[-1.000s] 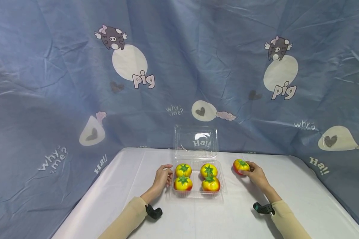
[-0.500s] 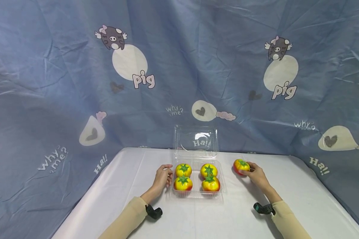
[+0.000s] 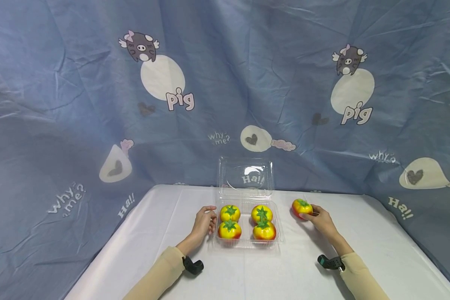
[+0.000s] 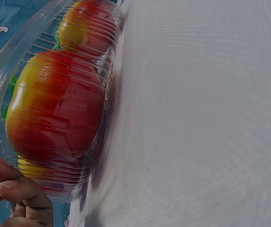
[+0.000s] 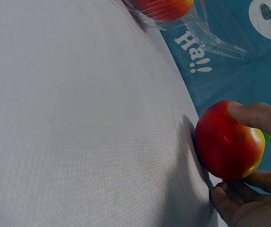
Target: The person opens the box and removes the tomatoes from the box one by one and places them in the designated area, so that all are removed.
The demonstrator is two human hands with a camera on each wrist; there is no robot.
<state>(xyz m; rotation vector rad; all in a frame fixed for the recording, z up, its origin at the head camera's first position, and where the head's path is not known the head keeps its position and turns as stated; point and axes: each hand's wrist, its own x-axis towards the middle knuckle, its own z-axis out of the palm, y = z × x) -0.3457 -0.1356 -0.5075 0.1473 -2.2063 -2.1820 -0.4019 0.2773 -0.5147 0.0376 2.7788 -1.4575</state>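
My right hand (image 3: 322, 222) grips a glossy red-and-yellow tomato (image 3: 299, 207) with a green star-shaped top, right of the clear plastic container (image 3: 246, 241). In the right wrist view the thumb lies on one side of this tomato (image 5: 223, 146) and fingers on the other, close over the white cloth. Several similar tomatoes, such as the front left one (image 3: 230, 230), sit in the container in two columns with a gap between. Beside the container's left wall is my left hand (image 3: 203, 223), its relaxed fingertips (image 4: 10, 183) right at the rim and holding nothing.
The container's transparent lid (image 3: 230, 179) stands raised at the back, in front of a blue printed curtain (image 3: 303, 54). White cloth (image 3: 243, 275) covers the table. A black wrist device (image 3: 192, 265) is strapped to each forearm.
Almost nothing differs. My right hand and its tomato shift only very slightly; the left hand, container and other tomatoes stay put.
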